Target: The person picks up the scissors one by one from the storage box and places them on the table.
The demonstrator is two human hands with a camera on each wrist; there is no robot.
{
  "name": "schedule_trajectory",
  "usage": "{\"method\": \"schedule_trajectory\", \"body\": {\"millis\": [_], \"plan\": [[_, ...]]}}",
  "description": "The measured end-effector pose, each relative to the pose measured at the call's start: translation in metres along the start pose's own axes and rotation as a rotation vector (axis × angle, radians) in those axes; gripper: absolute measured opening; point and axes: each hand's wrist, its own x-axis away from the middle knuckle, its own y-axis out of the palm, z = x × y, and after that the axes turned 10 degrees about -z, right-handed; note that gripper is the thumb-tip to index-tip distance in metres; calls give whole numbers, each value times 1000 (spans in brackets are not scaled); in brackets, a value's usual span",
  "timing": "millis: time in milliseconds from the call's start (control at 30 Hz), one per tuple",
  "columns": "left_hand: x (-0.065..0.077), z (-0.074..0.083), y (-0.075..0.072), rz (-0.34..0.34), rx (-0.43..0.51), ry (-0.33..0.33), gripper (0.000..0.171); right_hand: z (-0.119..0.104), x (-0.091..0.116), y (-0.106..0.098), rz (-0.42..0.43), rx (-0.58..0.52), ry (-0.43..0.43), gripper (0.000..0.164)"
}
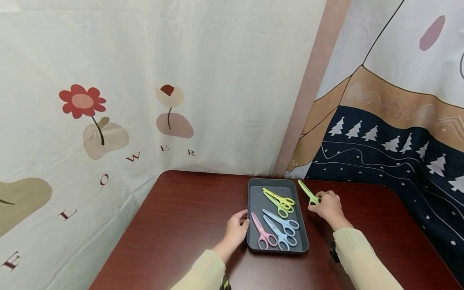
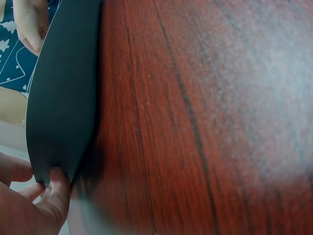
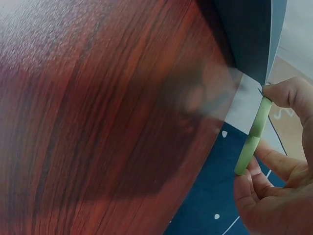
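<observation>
A dark grey tray stands on the table with several closed scissors in it. Yellow scissors overlap green scissors in its far half. Nearer lie two blue scissors and pink scissors. At the tray's left rim my left hand holds the edge, its fingertips against the outer wall in the left wrist view. To the right of the tray, my right hand grips another pair of light green scissors by the handles, blades pointing away. The right wrist view shows those scissors edge-on.
The reddish-brown wooden table extends on both sides of the tray. A pale printed curtain hangs behind it, and a darker patterned cloth hangs at the right.
</observation>
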Motion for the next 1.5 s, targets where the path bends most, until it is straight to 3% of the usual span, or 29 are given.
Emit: {"method": "schedule_trajectory", "body": {"millis": [700,833,867,967,1200,1500], "plan": [[1,2,-1,1,10,7,33,18,0,2,-55,12,15,53],[2,0,-2,10,19,70,32,20,2,4,-64,12,10,51],[0,-5,-1,17,9,113,31,20,2,4,-65,12,9,51],[0,-7,-2,22,7,137,30,21,3,6,-65,11,5,50],[-2,2,-1,-2,5,5,33,22,1,7,-58,20,-6,50],[-1,2,-1,-7,7,-4,33,27,0,4,-58,26,-19,51]]}}
